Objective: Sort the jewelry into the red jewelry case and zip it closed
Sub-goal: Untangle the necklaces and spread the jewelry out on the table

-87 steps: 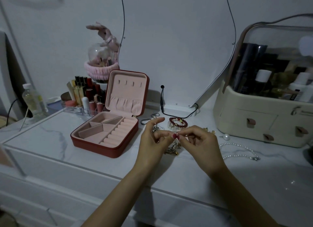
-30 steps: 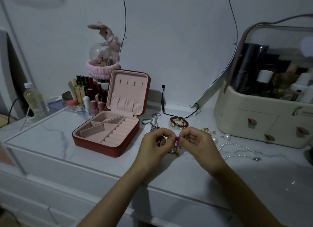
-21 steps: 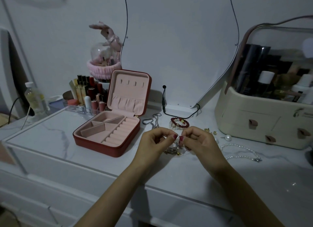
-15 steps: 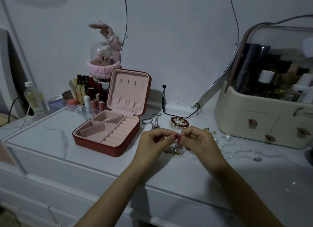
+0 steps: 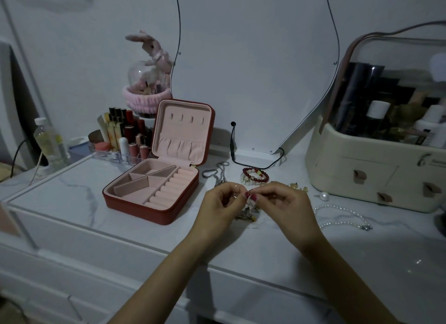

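Observation:
The red jewelry case (image 5: 135, 206) lies open on the marble dresser top, its pink compartments bare and its lid upright. To its right, my left hand (image 5: 218, 204) and my right hand (image 5: 282, 203) meet fingertip to fingertip, both pinching a small piece of jewelry too tiny to identify. A charm chain (image 5: 246, 213) lies or hangs just below them. Behind my hands lie a silver chain (image 5: 218, 172), a red bead bracelet (image 5: 255, 175), small gold earrings (image 5: 298, 186), a loose pearl (image 5: 324, 196) and a pearl necklace (image 5: 342, 216).
A cream cosmetics organizer (image 5: 376, 169) stands at the right. A lipstick rack (image 5: 123, 140), a bottle (image 5: 49, 140) and a pink bunny dome (image 5: 149, 82) crowd the back left. A mirror (image 5: 253, 70) with a black cable (image 5: 243, 160) leans on the wall.
My hands have stayed together above the charm chain, fingertips working on the small piece; the left hand's fingers, raised earlier, have curled in.

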